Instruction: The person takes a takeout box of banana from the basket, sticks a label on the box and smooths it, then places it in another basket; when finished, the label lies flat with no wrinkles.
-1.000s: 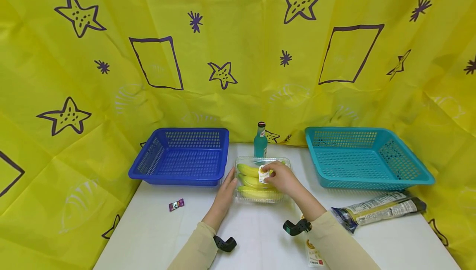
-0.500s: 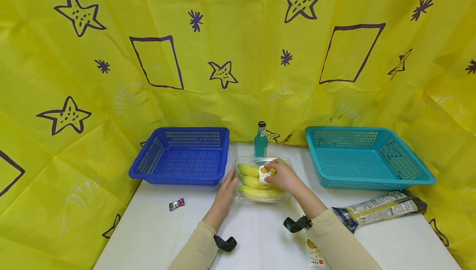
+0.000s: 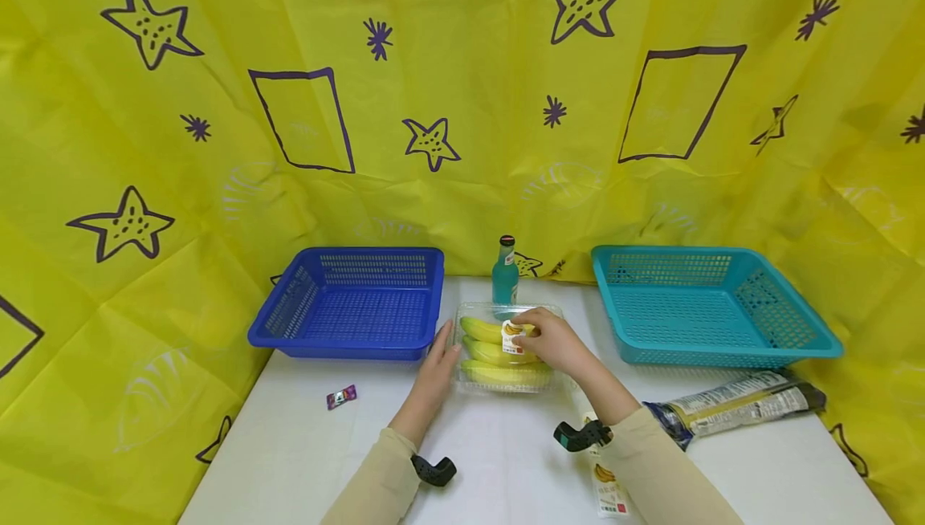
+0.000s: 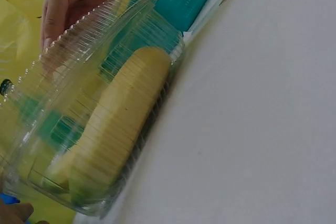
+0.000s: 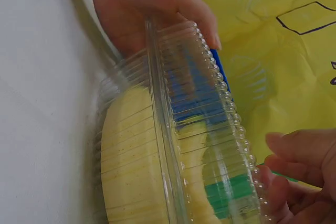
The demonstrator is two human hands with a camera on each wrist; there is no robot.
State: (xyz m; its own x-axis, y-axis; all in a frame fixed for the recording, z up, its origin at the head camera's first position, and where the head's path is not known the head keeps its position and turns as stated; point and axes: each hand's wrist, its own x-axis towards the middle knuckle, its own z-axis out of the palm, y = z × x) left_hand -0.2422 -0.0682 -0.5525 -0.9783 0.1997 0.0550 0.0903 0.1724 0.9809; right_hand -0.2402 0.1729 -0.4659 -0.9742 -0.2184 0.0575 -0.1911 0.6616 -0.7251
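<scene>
A clear plastic clamshell box (image 3: 506,387) with several bananas (image 3: 499,352) inside lies on the table in front of me. A white sticker label (image 3: 511,343) with a banana picture lies on its lid. Against the box's left side rests my left hand (image 3: 433,372), fingers extended. My right hand (image 3: 552,344) is over the lid's right half, its fingertips at the label's right edge. In the right wrist view, the right fingers (image 5: 302,153) are bent loosely at the lid, and no label shows between them.
Blue basket (image 3: 347,348) stands left, teal basket (image 3: 723,358) right. Behind the box is a bottle of teal drink (image 3: 505,278). A small purple wrapped candy (image 3: 341,396) lies left; a long plastic packet (image 3: 744,409) and a strip of banana labels (image 3: 609,486) lie right.
The right fingers have shifted slightly on the lid, uncovering more of the label. The left hand has stayed at the box's side. The box has hardly moved.
</scene>
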